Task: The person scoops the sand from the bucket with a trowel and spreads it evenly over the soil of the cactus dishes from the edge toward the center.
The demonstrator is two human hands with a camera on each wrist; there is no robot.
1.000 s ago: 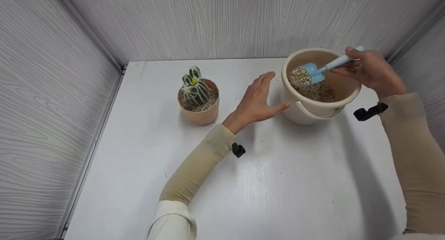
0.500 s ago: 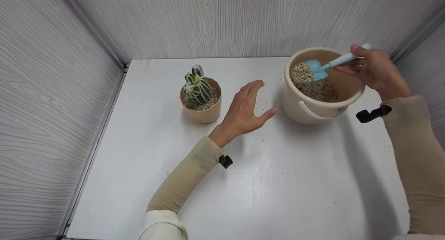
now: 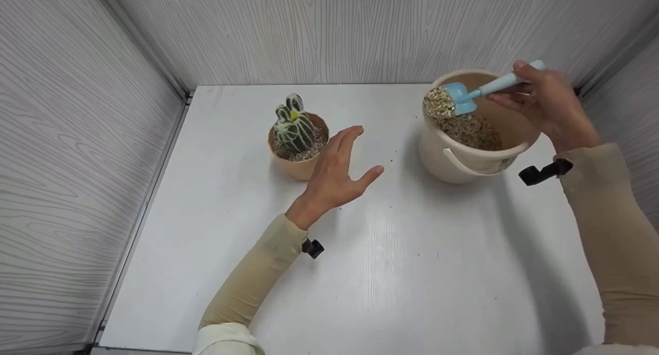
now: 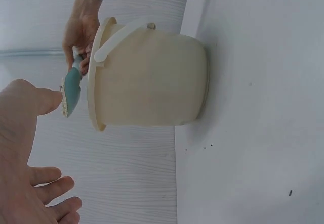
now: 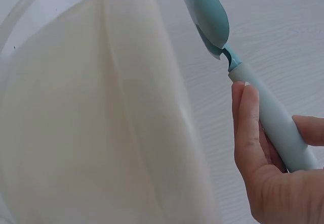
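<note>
My right hand [image 3: 545,100] grips the handle of a light blue scoop [image 3: 466,95] heaped with gravel, held over the left rim of a cream bucket [image 3: 466,154] that has gravel inside. The scoop [image 5: 243,57] and the fingers [image 5: 250,138] round its handle fill the right wrist view beside the bucket wall [image 5: 91,133]. My left hand [image 3: 337,172] hovers over the table with fingers spread, just right of a small tan pot [image 3: 301,164] holding a striped green cactus [image 3: 293,126]. It holds nothing. The left wrist view shows the bucket [image 4: 152,82] and scoop [image 4: 71,90].
The white table [image 3: 391,272] is boxed in by grey wood-grain walls on the left, back and right. A few gravel grains [image 3: 392,160] lie between the pot and the bucket. A black wrist mount [image 3: 538,173] sits at my right sleeve.
My left hand has drawn away from the bucket, leftward to the cactus pot. The right hand has lifted the loaded scoop from the gravel to the bucket's left rim.
</note>
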